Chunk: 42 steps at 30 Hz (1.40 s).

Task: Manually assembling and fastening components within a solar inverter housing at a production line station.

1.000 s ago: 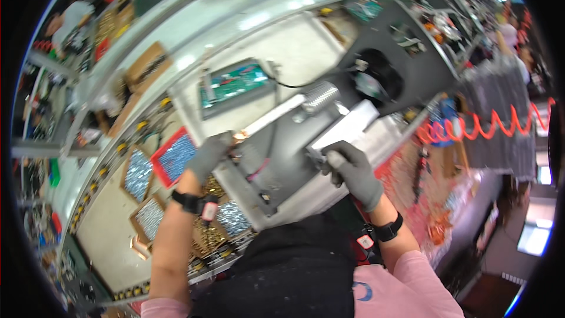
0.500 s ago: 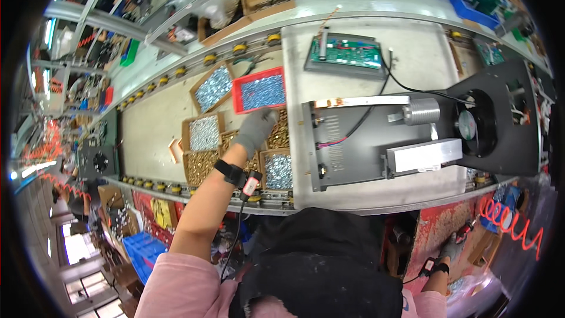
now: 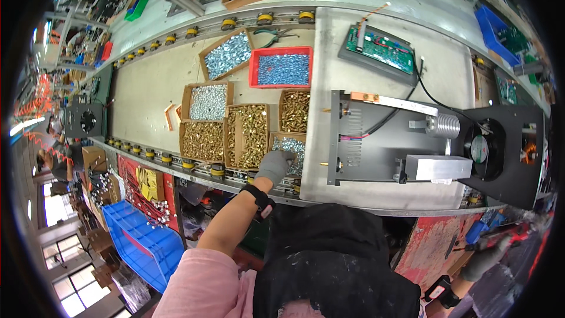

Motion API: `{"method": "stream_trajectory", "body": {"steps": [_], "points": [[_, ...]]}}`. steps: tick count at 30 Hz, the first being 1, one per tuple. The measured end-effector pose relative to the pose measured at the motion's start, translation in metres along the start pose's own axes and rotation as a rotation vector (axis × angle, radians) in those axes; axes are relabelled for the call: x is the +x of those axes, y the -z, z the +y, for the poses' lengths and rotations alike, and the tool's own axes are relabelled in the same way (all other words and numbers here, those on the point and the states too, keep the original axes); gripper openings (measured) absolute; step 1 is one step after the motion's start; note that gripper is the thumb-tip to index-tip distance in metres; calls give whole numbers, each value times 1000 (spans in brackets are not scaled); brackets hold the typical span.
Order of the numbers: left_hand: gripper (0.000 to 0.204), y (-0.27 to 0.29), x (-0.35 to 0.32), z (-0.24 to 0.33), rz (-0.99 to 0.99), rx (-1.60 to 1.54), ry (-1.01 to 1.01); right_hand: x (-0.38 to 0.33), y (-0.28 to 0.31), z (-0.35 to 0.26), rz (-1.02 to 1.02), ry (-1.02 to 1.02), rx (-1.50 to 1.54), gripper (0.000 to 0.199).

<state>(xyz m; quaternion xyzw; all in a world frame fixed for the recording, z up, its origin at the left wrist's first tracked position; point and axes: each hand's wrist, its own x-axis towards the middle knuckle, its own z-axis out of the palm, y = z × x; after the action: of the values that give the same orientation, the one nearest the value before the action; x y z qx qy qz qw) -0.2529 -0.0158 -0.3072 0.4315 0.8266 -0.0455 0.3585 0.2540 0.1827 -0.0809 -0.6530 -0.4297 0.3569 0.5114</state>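
Observation:
My left hand (image 3: 275,166), in a grey glove, reaches into the small cardboard box of silver nuts or washers (image 3: 297,148). Its fingers are curled down among the pieces, and what they pinch is hidden. Beside it are brass-coloured screws in cardboard boxes (image 3: 247,132). At the lower right, my right hand (image 3: 484,261), gloved too, is closed around a red handheld tool (image 3: 518,236); motion blurs both. On the pale board to the right of the boxes lies a dark metal housing (image 3: 376,141) with a fan, a coil and a silver block.
A red tray of small bluish screws (image 3: 283,70) and pliers (image 3: 275,36) lie beyond the boxes. A green circuit board (image 3: 382,50) rests above the housing, its black cable running across. Yellow rollers (image 3: 228,23) line the conveyor rails. A blue crate (image 3: 144,247) stands below left.
My left hand has moved nearer, from the brass-coloured screws by the red tray to the silver pieces. My right hand has swung farther right and lower with the red tool.

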Motion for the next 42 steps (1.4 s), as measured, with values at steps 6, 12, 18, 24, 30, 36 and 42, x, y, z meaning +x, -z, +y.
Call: {"method": "stream_trajectory", "body": {"steps": [6, 12, 18, 24, 30, 36, 42], "points": [[25, 30, -14, -17, -137, -1254, 120, 2, -94, -80, -617, 299, 501, 68], [27, 54, -26, 1, -189, -1540, -32, -21, -231, -98, -1180, 276, 761, 63], [24, 77, -5, 83, -393, -1550, -186, -39, -312, -82, -1004, 278, 586, 55], [21, 67, 42, 158, -519, -1792, -147, -44, -351, -61, -968, 255, 495, 47], [20, 40, 76, 193, -504, -2170, -50, -38, -358, -52, -977, 278, 431, 46], [20, 38, 80, 195, -530, -2265, -156, -34, -360, -44, -1065, 284, 429, 46], [21, 37, 83, 199, -564, -2362, -233, -31, -357, -37, -1149, 342, 445, 43]]}}
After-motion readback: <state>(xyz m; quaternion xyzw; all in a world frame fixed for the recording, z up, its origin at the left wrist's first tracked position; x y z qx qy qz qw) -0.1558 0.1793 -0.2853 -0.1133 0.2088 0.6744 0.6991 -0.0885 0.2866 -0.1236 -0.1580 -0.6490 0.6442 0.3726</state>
